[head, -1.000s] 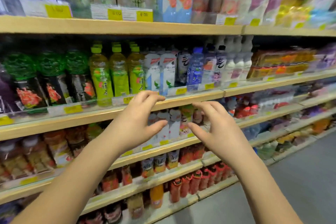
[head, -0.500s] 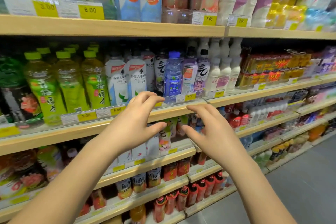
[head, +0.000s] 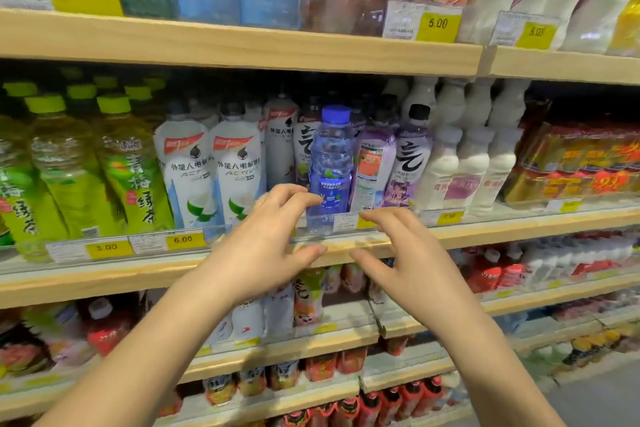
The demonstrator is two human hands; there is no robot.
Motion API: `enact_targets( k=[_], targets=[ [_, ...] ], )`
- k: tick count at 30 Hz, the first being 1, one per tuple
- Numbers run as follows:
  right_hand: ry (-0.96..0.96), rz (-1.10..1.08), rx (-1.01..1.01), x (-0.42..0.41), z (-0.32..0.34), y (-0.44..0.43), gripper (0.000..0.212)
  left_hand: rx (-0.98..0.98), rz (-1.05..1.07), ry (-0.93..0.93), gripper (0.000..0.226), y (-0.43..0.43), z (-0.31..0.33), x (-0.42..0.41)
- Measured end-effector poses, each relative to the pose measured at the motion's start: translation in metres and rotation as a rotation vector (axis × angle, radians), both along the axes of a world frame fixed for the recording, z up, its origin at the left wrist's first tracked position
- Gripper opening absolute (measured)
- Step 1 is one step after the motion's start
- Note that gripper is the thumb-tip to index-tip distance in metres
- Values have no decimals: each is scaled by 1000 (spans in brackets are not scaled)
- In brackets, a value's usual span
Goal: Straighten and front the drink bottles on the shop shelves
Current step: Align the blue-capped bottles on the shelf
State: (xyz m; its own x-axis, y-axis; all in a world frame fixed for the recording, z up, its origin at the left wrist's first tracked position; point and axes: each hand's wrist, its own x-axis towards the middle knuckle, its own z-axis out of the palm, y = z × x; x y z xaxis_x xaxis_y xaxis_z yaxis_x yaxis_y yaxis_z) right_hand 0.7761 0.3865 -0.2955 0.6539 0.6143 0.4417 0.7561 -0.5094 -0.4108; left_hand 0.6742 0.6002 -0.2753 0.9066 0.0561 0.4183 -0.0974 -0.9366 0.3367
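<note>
Bottles fronting the pale wooden shelf (head: 138,276): one clear blue-capped bottle (head: 330,163), two white black-capped bottles (head: 183,166) left of it. Left hand (head: 263,243) and right hand (head: 412,263) hover near, each grip apart, empty.

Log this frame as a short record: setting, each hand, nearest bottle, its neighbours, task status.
setting: shop aisle, drinks on a wooden shelf
left hand: in front of the shelf edge, fingers bent and spread, holds nothing
right hand: beside the left, same pose, holds nothing
nearest bottle: blue-capped bottle, upright at the shelf front, just above both hands; contact cannot be told
neighbours: white bottles and green tea bottles towards the view's left
price tag: yellow, reads 6.00
status: no bottle gripped yet
</note>
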Motion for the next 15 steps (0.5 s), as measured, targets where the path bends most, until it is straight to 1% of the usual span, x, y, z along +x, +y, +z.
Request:
enact_targets(
  k=[6,8,9,12,15],
  targets=[
    [24,177,-9,51,-19,-11,55,-34,148,-10,65,-21,-7,23],
    [16,223,-12,65,-24,-14,55,-44,197,-18,68,-27,-9,30],
    [19,243,-18,70,-26,-15,55,-74,222,-25,73,-30,-9,34],
    [33,298,-36,81,-34,-18,56,-267,289,-85,91,-37,-11,48],
    [54,333,-35,85,-41,-19,55,-365,346,-137,97,-39,-6,64]
  ],
)
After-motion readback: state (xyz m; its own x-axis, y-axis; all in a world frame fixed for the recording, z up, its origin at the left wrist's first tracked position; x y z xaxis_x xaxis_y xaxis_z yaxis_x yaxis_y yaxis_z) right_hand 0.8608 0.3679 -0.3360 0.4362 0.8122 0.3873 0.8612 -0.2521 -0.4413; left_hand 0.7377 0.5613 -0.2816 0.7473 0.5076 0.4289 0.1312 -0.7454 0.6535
